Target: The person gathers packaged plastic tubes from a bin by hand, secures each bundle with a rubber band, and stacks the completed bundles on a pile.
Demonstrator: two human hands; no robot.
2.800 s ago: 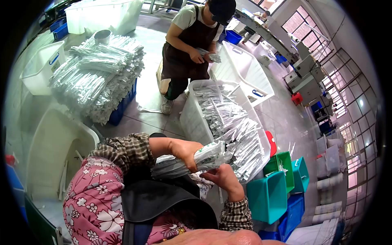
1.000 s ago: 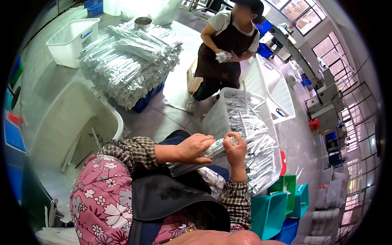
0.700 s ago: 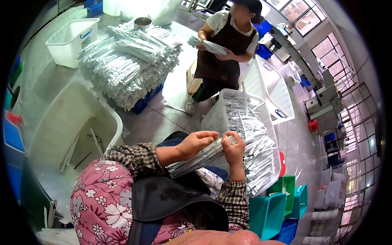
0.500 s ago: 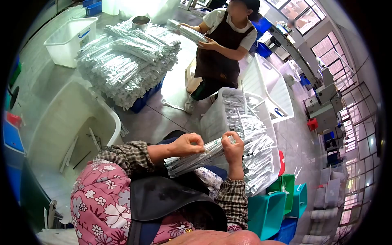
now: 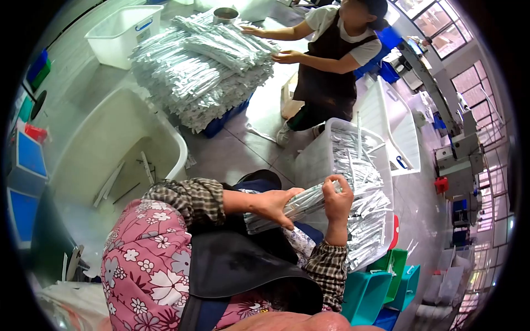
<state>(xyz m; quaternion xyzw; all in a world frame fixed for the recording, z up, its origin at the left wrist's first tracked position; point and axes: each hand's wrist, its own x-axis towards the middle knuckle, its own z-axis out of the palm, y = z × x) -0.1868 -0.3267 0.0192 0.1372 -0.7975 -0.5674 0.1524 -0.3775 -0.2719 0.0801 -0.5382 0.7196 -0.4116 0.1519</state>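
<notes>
A bundle of thin silvery-white strips (image 5: 303, 203) lies across my lap, slanting up to the right. My left hand (image 5: 276, 207) is wrapped round its middle. At the bundle's right end my right hand (image 5: 338, 197) is closed with thumb and forefinger pinched together; what is between the fingertips is too small to make out. Just beyond my right hand, a translucent bin (image 5: 313, 165) is heaped with loose strips (image 5: 359, 165). A co-worker (image 5: 331, 66) in a dark apron stands behind it, both hands at a large pile of strips (image 5: 193, 71).
A large pale tub (image 5: 83, 129) with a few strips inside stands at the left. Teal (image 5: 364, 298) and green bins (image 5: 396, 267) are at the lower right. A white crate (image 5: 124, 33) stands at the back left, and a metal cup (image 5: 226, 15) sits on the pile.
The view has shifted. My left hand has gone from a pinch above the bundle to a grip round it. The co-worker's bundle has left their hands, which now reach to the pile.
</notes>
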